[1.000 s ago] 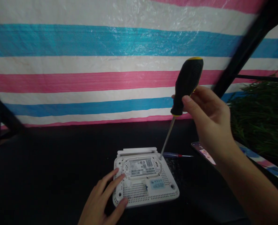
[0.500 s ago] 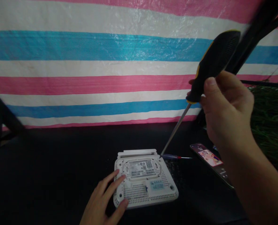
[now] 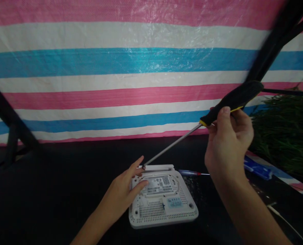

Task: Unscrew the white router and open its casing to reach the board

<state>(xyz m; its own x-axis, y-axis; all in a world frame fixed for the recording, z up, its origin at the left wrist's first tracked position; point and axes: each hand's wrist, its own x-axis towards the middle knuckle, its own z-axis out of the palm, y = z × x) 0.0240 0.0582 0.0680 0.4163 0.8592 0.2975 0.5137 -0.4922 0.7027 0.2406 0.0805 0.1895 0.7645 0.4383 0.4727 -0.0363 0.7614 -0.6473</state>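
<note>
A white router [image 3: 177, 190] lies bottom side up on the black surface, its label and vent holes showing. My right hand [image 3: 228, 139] grips the black and yellow handle of a long screwdriver [image 3: 173, 144], which slants down to the left. The tip is beside the fingers of my left hand [image 3: 123, 187], at the router's far left corner. My left hand has its fingers apart, and its thumb lies over the label's left edge. A tiny dark spot shows at the tip, too small to make out.
Behind the router lies a smaller screwdriver [image 3: 189, 173] with a purplish handle. At the right are a blue object [image 3: 258, 167], a pale cable [image 3: 286, 219] and grass [image 3: 284, 126]. A striped plastic sheet [image 3: 115, 98] hangs behind, with black frame bars [image 3: 271, 47] at the sides.
The screwdriver's tip has gone from the router's far right corner to the far left one, and its handle has tilted lower. My left hand has moved up to the tip.
</note>
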